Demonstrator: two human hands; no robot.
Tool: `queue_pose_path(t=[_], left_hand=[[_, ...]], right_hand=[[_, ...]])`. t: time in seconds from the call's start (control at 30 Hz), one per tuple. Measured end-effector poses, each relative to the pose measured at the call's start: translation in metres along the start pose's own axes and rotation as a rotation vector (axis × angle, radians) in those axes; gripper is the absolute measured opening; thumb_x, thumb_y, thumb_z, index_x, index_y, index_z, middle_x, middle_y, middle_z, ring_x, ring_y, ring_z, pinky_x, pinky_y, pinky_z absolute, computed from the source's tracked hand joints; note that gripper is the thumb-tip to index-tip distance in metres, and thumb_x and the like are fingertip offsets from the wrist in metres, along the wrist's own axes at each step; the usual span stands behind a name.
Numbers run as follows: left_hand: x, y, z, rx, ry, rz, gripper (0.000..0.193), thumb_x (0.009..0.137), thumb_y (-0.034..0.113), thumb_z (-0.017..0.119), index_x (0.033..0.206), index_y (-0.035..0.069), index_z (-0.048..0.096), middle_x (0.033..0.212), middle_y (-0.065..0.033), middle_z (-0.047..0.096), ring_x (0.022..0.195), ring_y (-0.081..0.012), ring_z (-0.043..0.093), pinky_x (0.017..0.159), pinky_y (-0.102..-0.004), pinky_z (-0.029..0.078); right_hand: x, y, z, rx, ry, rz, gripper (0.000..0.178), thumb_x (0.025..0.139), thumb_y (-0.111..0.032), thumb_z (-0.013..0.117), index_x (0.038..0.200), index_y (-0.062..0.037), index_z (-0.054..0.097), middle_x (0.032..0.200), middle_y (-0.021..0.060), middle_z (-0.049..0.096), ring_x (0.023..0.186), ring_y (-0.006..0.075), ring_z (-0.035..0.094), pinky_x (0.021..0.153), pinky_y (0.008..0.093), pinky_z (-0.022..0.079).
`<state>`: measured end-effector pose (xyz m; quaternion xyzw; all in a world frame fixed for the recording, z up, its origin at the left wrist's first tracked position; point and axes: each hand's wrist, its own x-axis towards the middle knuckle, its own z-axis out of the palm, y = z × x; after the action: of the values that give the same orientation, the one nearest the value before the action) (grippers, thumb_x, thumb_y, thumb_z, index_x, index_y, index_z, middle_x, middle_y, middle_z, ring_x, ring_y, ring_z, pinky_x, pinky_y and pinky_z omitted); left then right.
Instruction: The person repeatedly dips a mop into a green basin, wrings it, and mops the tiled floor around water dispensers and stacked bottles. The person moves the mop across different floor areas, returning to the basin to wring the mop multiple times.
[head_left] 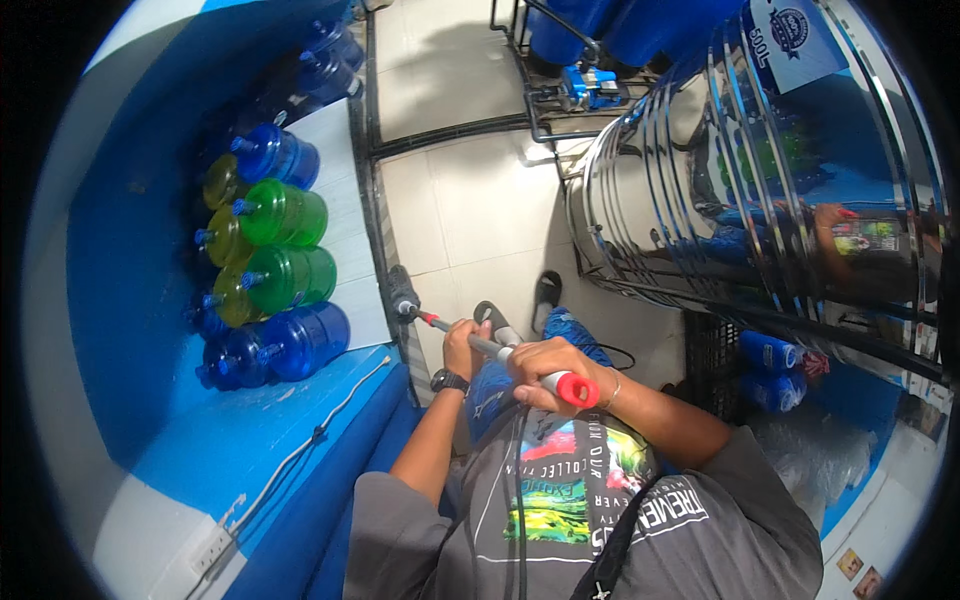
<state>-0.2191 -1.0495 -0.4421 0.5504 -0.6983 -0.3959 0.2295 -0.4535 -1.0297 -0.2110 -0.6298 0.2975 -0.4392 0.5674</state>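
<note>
I saw the left hand (463, 350) with fingers closed round a slim grey pole (487, 346), the right hand (548, 368) wrapped nearer its red end cap (578, 390), presumably spaced for leverage. Beyond the left fingers, the pole's fuzzy grey head (402, 288) sat beside pale floor tiles (490, 210).

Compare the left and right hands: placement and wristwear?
The left hand grips the pole nearer its dark grey head; the right hand grips nearer the red end. The left hand has a dark watch at its wrist; the right hand, a thin bracelet. Shared: both bare, on the same pole.
</note>
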Motion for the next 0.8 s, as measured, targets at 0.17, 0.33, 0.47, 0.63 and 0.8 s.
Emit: queue_pose_path(t=[0.17,0.33,0.47,0.63,0.8], left_hand=[[0.027,0.012,0.012,-0.012,0.08,0.012,0.039,0.101,0.024,0.079,0.073,0.002,0.063,0.074,-0.0194,0.064,0.069,-0.0417,0.064,0.067,-0.0521,0.049],[0.054,0.024,0.008,0.046,0.149,-0.062,0.037,0.099,0.019,0.08,0.073,0.0,0.062,0.073,-0.0195,0.062,0.066,-0.0394,0.062,0.065,-0.0503,0.047],[0.071,0.023,0.011,-0.017,0.283,-0.058,0.032,0.096,0.016,0.084,0.077,0.003,0.062,0.078,-0.0145,0.063,0.073,-0.0339,0.062,0.072,-0.0465,0.05],[0.082,0.0,0.02,-0.114,0.33,-0.082,0.027,0.095,0.02,0.087,0.089,0.003,0.068,0.095,-0.0175,0.072,0.089,-0.0353,0.068,0.084,-0.0467,0.053],[0.087,0.003,0.044,-0.106,0.394,-0.047,0.028,0.1,0.017,0.082,0.084,0.002,0.065,0.087,-0.0173,0.071,0.085,-0.0351,0.068,0.083,-0.047,0.053]], right_hand=[[0.021,-0.001,-0.04,0.039,-0.041,0.003,0.033,0.099,-0.005,0.076,0.075,-0.005,0.053,0.071,0.0118,0.056,0.07,0.0345,0.058,0.075,0.0455,0.049],[0.056,0.004,-0.067,0.069,-0.066,-0.045,0.031,0.094,-0.004,0.078,0.077,-0.0027,0.053,0.072,0.0149,0.055,0.069,0.0384,0.057,0.068,0.0479,0.045],[0.084,0.013,-0.086,0.079,-0.125,-0.052,0.03,0.098,-0.009,0.077,0.078,-0.0025,0.055,0.072,0.0166,0.058,0.07,0.0403,0.059,0.069,0.0477,0.047],[0.099,0.012,-0.103,0.141,-0.154,-0.002,0.032,0.099,-0.009,0.076,0.077,-0.0018,0.054,0.072,0.0177,0.058,0.069,0.041,0.06,0.068,0.0483,0.047],[0.093,-0.015,-0.11,0.087,-0.077,-0.015,0.031,0.097,-0.007,0.075,0.076,-0.0016,0.053,0.071,0.0175,0.057,0.07,0.0413,0.061,0.067,0.0497,0.048]])
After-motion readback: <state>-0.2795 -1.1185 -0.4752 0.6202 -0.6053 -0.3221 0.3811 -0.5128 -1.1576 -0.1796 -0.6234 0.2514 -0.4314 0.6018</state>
